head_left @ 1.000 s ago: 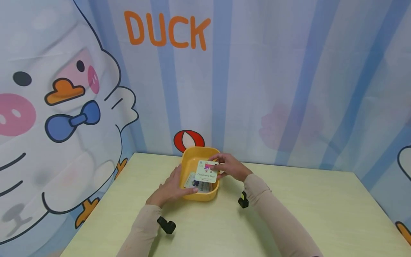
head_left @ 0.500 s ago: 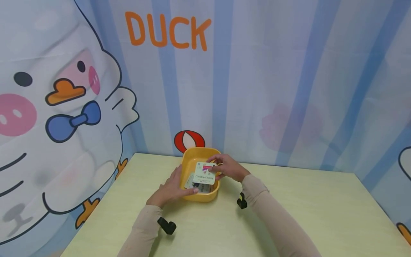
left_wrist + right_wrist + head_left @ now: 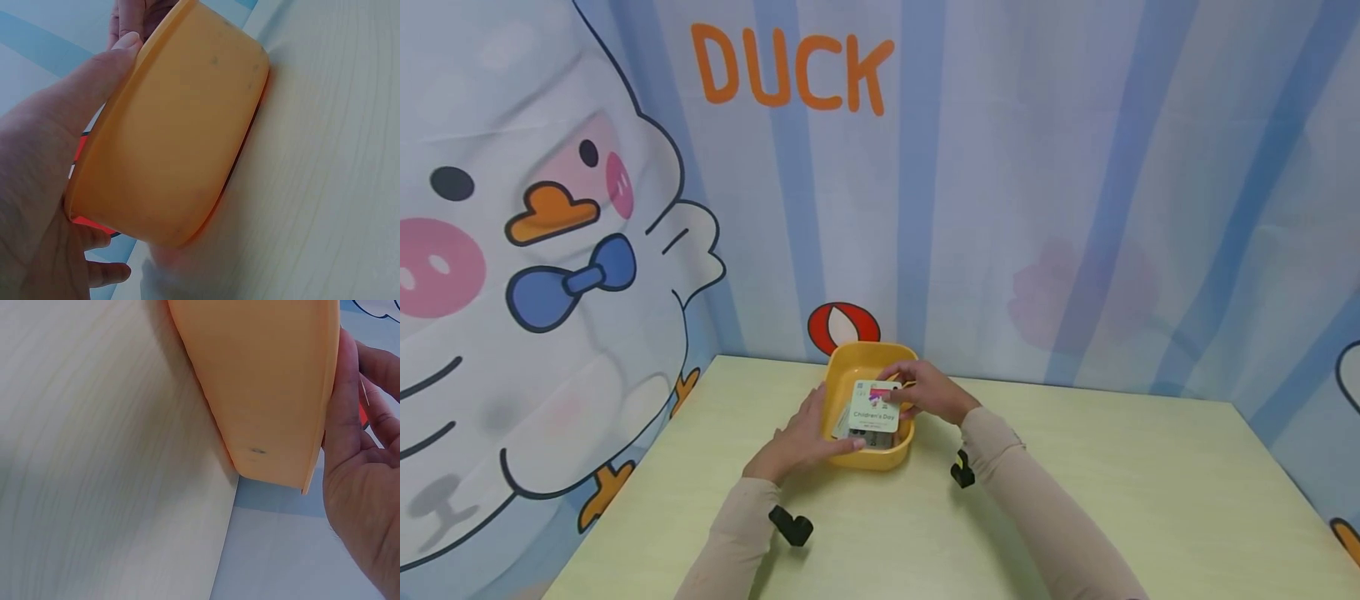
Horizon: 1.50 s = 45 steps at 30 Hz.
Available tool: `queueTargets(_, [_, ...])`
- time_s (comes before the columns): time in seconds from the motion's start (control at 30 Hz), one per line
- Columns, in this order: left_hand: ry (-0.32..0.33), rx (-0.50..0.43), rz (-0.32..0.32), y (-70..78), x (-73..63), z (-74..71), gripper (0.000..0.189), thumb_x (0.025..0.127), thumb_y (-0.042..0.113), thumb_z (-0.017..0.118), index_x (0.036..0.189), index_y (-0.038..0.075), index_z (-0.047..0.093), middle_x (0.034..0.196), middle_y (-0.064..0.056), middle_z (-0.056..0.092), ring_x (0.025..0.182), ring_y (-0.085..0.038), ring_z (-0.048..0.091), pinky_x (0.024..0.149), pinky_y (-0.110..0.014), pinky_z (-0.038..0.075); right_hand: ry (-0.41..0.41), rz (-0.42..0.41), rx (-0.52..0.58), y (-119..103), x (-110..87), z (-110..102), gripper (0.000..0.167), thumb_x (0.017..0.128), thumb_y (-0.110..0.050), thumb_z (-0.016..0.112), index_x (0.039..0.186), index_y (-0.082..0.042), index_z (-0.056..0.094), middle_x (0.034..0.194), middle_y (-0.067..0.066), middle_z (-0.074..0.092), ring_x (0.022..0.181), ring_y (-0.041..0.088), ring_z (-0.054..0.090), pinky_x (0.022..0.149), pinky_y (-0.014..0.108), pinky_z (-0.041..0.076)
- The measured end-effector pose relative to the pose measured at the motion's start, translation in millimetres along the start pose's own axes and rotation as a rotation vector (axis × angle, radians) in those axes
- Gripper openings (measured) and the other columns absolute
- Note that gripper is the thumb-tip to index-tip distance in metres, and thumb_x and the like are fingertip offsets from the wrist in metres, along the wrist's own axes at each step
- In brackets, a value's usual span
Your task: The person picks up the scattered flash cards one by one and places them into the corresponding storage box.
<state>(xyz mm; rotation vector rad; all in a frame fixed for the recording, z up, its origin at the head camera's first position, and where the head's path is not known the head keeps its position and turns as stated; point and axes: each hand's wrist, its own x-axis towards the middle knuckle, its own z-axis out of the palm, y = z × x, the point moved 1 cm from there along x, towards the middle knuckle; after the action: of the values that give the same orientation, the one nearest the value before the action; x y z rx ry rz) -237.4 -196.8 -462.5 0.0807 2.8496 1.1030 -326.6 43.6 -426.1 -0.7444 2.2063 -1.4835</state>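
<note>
A yellow plastic bin (image 3: 842, 379) stands on the table against the backdrop. My left hand (image 3: 793, 442) holds its left near corner, the thumb lying over the near rim and the fingers along the left wall. In the left wrist view that thumb (image 3: 103, 72) rests on the rim. My right hand (image 3: 931, 392) pinches a white card (image 3: 872, 422) reading "Children's Day" by its right edge, above the bin's near half. Beneath it lie other cards (image 3: 878, 439), mostly covered. The right wrist view shows the right hand (image 3: 362, 456) beside the bin's rim; the card is mostly hidden there.
The pale yellow table (image 3: 1112, 483) spreads out on both sides of the bin. Behind it hangs a striped blue backdrop (image 3: 985, 208) with a large cartoon duck. Both wrists carry small black mounts near the sleeves.
My right hand has shifted the Children's Day card slightly left and down, so it covers more of the cards beneath. The left hand and the bin have stayed about where they were.
</note>
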Motion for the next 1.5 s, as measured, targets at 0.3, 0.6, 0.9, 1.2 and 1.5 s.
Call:
queueTargets(0.3, [0.002, 0.001, -0.003, 1.3, -1.8, -0.3, 0.126, 0.073, 0.071, 0.076, 0.164, 0.022, 0.005, 0.169, -0.008, 0.019, 0.150, -0.039, 0.028, 0.109, -0.083, 0.013, 0.012, 0.003, -0.005, 1.9, 0.1, 0.5, 0.026, 0.095, -0.018, 0.074, 0.120, -0.014, 0.069, 0.110, 0.013, 0.062, 0.089, 0.025, 0.067, 0.072, 0.037, 0.063])
queueTargets(0.6, [0.006, 0.005, 0.006, 2.0, -2.1, -0.9, 0.125, 0.074, 0.070, 0.076, 0.164, 0.021, 0.005, 0.168, -0.007, 0.020, 0.149, -0.038, 0.030, 0.109, -0.083, 0.014, 0.010, -0.001, -0.011, 4.0, 0.6, 0.0, 0.027, 0.094, -0.019, 0.075, 0.119, -0.014, 0.069, 0.108, 0.013, 0.062, 0.088, 0.025, 0.066, 0.072, 0.036, 0.063])
queueTargets(0.9, [0.010, -0.007, 0.009, 1.9, -2.2, -1.0, 0.125, 0.073, 0.070, 0.077, 0.164, 0.022, 0.006, 0.167, -0.006, 0.024, 0.148, -0.037, 0.033, 0.109, -0.082, 0.016, 0.005, -0.002, -0.005, 3.8, 0.6, 0.0, 0.029, 0.093, -0.019, 0.076, 0.120, -0.012, 0.069, 0.107, 0.013, 0.062, 0.088, 0.024, 0.065, 0.073, 0.036, 0.062])
queueTargets(1.2, [0.006, -0.001, 0.007, 0.5, -0.6, -0.9, 0.126, 0.073, 0.070, 0.077, 0.164, 0.022, 0.005, 0.168, -0.006, 0.021, 0.149, -0.038, 0.031, 0.109, -0.082, 0.015, 0.004, -0.003, -0.015, 3.0, -0.7, -0.1, 0.033, 0.093, -0.020, 0.076, 0.123, -0.008, 0.068, 0.105, 0.013, 0.063, 0.087, 0.023, 0.064, 0.073, 0.035, 0.062])
queueTargets(1.5, [0.003, -0.005, 0.012, 0.1, -1.4, -1.1, 0.126, 0.073, 0.070, 0.077, 0.164, 0.022, 0.004, 0.169, -0.007, 0.019, 0.150, -0.037, 0.029, 0.109, -0.083, 0.014, 0.006, 0.007, -0.009, 3.2, -0.2, 0.7, 0.031, 0.092, -0.021, 0.077, 0.120, -0.011, 0.069, 0.103, 0.012, 0.063, 0.086, 0.023, 0.063, 0.073, 0.034, 0.062])
